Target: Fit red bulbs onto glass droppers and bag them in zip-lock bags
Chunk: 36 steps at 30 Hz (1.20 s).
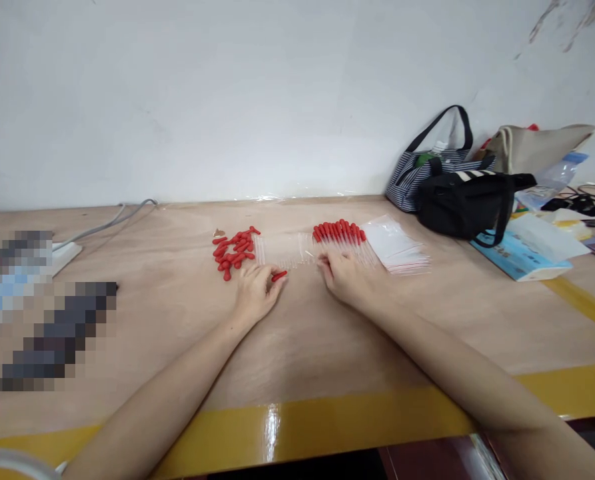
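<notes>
My left hand [257,293] pinches a red rubber dropper bulb [279,275] between thumb and fingers, just above the table. Beside it, toward the wall, lies a loose pile of red bulbs [234,252]. Clear thin tubes [260,250] lie in a row between my two hands. My right hand [347,277] rests at the right end of that row, fingers curled together; whatever they grip is too small to make out. Just beyond it, droppers with red bulbs fitted [340,231] lie side by side, their clear stems partly hidden by the hand.
Flat clear plastic bags [397,245] lie stacked right of the droppers. Farther right are a black bag [464,203], a striped bag [406,177] and a blue tissue pack [524,257]. A grey cable [102,225] and blurred dark items are at left. Yellow tape [317,427] lines the front edge.
</notes>
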{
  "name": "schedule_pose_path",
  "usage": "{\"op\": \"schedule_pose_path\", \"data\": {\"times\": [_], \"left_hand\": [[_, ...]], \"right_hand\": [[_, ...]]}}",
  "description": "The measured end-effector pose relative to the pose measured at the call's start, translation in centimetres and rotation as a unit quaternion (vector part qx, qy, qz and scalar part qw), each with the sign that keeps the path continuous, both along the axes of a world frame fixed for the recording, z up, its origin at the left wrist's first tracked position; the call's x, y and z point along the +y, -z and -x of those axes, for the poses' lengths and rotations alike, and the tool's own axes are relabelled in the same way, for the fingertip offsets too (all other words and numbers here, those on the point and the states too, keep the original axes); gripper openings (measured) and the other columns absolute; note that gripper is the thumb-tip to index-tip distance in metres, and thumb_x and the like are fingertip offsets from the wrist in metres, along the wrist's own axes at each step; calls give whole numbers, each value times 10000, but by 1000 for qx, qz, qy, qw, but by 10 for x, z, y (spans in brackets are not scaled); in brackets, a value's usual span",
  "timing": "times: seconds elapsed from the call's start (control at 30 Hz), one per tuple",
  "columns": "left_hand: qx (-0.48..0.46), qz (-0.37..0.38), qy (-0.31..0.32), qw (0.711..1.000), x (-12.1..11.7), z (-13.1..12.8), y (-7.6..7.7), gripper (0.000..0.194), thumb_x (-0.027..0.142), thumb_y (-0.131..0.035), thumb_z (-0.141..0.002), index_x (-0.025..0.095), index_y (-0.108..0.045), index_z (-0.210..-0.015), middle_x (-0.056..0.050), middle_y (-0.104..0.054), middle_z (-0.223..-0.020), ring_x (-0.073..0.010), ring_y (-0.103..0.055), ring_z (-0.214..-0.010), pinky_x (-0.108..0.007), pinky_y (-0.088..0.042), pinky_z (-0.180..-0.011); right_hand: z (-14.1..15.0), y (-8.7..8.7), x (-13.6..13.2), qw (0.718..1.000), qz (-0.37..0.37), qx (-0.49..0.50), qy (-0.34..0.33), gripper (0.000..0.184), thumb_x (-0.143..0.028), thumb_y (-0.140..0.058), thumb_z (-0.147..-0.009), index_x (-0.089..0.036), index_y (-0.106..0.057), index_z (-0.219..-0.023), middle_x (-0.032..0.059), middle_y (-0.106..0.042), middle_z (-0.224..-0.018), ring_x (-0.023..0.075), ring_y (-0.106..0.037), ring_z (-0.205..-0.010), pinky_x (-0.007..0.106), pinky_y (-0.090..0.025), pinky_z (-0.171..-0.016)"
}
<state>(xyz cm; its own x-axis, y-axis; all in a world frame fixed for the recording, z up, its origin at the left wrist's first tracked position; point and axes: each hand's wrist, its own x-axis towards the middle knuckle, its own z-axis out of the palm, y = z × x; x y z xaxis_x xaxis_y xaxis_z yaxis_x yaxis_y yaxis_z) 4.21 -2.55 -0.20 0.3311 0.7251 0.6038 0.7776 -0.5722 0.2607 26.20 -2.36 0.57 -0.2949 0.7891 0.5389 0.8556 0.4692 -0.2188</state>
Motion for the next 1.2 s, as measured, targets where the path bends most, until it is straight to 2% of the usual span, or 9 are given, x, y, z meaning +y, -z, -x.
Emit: {"op": "schedule_pose_path", "data": {"times": [0.1,0.2,0.53,0.73,0.9,1.07,1.2], "left_hand": [[6,17,26,1000,-4,-8,2,170,349,-539,-816,182,-572,-826,-13,-652,-788,-178,-563,-750,-339,-344,-731],[20,8,46,999,-5,-11,3,175,354,-526,-826,188,-584,-833,-13,-655,-782,-176,-568,-755,-331,-340,-720],[18,-3,72,997,-7,-11,4,157,328,-514,-837,181,-564,-860,-22,-653,-805,-174,-581,-753,-335,-382,-727],[-31,51,136,989,-8,-10,7,109,260,-472,-864,177,-535,-892,-24,-618,-804,-138,-572,-740,-259,-445,-667],[-20,77,183,980,-8,-10,8,112,244,-443,-879,187,-535,-908,-22,-610,-828,-133,-571,-758,-257,-458,-700],[3,84,187,979,-8,-11,8,138,260,-434,-883,175,-539,-909,-36,-598,-835,-141,-561,-765,-269,-458,-708],[19,87,188,978,-8,-11,8,160,280,-428,-884,164,-537,-900,-45,-588,-824,-143,-550,-746,-268,-454,-691]], "right_hand": [[-7,10,-16,996,-47,-32,-76,246,-209,-380,-891,-150,-563,-1044,77,-650,-851,163,-561,-775,314,-325,-780],[-7,15,-23,991,-72,-34,-109,227,-203,-404,-888,-169,-580,-1028,69,-658,-899,137,-573,-783,320,-307,-822],[-1,8,-27,989,-66,-40,-126,210,-163,-404,-878,-181,-599,-956,40,-666,-839,125,-576,-787,331,-243,-880],[-4,12,-25,987,-56,-33,-150,231,-140,-410,-861,-187,-618,-949,30,-647,-797,118,-560,-728,326,-268,-843],[-9,20,-18,983,-45,-19,-175,277,-118,-413,-851,-211,-623,-1007,26,-647,-830,111,-554,-738,332,-264,-845],[-11,19,-13,982,-55,-38,-178,291,-104,-414,-836,-209,-633,-996,26,-641,-806,115,-539,-718,333,-256,-819],[-8,13,-15,981,-59,-72,-168,242,-149,-414,-846,-183,-646,-909,35,-627,-751,120,-509,-672,317,-245,-747]]}}
